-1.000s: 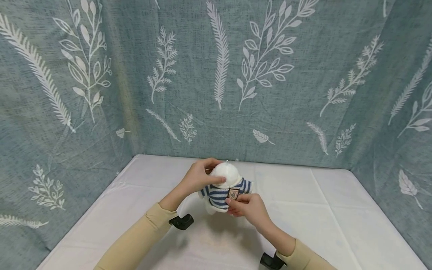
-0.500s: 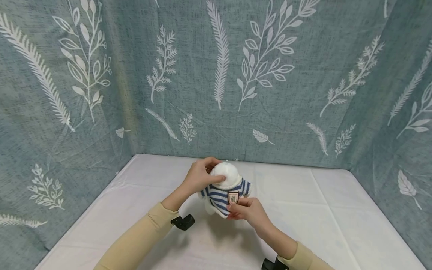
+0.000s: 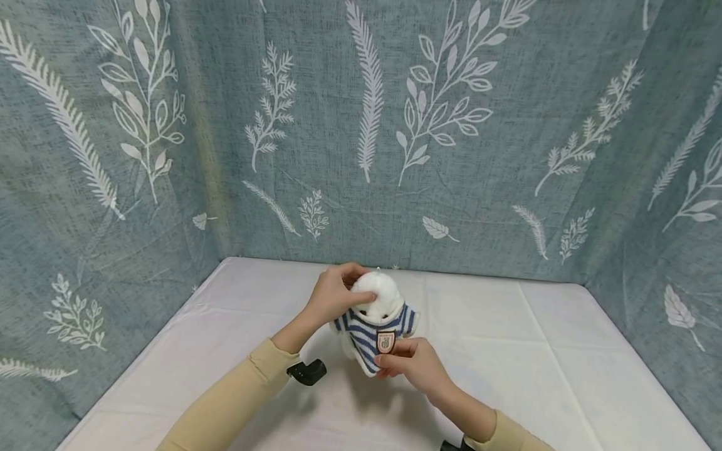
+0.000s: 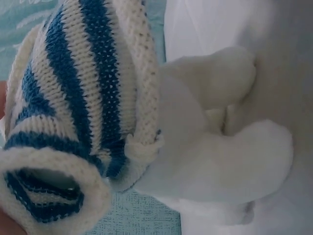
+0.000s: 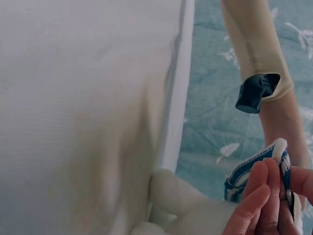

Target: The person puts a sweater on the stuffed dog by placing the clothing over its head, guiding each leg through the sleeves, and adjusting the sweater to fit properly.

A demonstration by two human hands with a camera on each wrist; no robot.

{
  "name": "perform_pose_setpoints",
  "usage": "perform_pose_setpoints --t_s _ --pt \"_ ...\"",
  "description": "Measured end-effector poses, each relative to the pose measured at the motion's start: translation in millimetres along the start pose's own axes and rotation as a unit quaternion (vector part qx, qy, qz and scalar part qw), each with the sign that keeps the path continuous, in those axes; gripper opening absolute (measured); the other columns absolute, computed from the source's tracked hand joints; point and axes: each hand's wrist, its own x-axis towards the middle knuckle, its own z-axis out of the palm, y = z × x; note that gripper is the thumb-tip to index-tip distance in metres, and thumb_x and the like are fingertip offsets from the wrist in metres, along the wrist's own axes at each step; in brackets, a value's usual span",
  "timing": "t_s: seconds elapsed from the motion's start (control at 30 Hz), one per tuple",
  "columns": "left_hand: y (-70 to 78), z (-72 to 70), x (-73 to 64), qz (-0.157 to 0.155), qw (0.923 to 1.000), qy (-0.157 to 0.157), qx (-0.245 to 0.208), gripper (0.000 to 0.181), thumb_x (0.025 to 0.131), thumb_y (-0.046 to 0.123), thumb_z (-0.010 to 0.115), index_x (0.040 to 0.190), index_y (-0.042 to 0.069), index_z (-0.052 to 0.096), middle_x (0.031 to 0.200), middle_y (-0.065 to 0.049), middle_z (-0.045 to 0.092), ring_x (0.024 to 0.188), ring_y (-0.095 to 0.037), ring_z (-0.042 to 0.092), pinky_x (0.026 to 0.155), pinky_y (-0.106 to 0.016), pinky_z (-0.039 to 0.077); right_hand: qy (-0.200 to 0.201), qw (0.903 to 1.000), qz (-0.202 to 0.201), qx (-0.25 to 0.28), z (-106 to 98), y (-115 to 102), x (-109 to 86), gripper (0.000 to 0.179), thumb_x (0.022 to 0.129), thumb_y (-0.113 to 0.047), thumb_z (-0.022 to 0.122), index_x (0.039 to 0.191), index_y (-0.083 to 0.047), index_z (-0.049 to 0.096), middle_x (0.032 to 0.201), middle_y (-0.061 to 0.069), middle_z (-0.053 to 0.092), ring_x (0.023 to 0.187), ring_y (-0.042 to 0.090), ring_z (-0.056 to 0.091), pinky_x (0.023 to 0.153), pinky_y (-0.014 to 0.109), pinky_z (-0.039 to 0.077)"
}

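Your left hand [image 3: 331,295] gripped the white toy [image 3: 386,288] by its head over the counter [image 3: 496,351]; your right hand [image 3: 416,364] pinched its striped sweater [image 3: 362,336]: mid-tug, apparently, calling for another gentle, even pull!

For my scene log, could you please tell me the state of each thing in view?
Plush toy: held by its head, legs bare.
Striped sweater: partly on, collar below the eyes, one sleeve empty.
Badge: attached to the sweater's front.
Left hand: gripping the toy's head.
Right hand: pinching the sweater's hem.
White cloth: spread, lightly creased.
Curtain: hanging, wrinkled.
Wrist cameras: worn.
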Motion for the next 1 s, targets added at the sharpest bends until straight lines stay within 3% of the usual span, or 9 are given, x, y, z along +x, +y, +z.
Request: perform_pose_setpoints --t_s 0.37,0.77,1.0 --pt "-1.4 1.6 0.3 -0.007 0.9999 0.007 -0.006 0.036 0.074 0.024 0.081 0.106 0.014 0.070 0.090 -0.002 0.069 0.076 -0.014 0.061 0.066 -0.029 0.052 -0.001 0.9999 -0.004 -0.014 3.3 2.8 -3.4 0.021 0.083 -0.012 0.071 0.088 0.009 0.070 0.078 0.020 0.071 0.066 0.013 0.068 0.062 0.029 0.055" --pt "1.3 -0.6 0.1 -0.024 0.9997 0.005 -0.009 0.034 0.074 0.023 0.081 0.105 0.015 0.071 0.094 -0.002 0.070 0.081 -0.015 0.062 0.068 -0.030 0.052 -0.013 0.9996 -0.014 -0.022 3.1 2.2 -5.0 0.020 0.083 -0.011 0.071 0.088 0.009 0.070 0.077 0.024 0.070 0.065 0.014 0.068 0.065 0.040 0.057" --pt "1.1 -1.2 1.3 -0.046 0.9988 0.002 -0.019 0.034 0.072 0.023 0.082 0.104 0.015 0.071 0.094 -0.003 0.069 0.081 -0.016 0.062 0.069 -0.030 0.052 -0.014 0.9994 -0.009 -0.029 3.4 4.6 -4.2 0.021 0.083 -0.012 0.072 0.086 0.008 0.071 0.077 0.023 0.070 0.065 0.015 0.069 0.065 0.040 0.057"
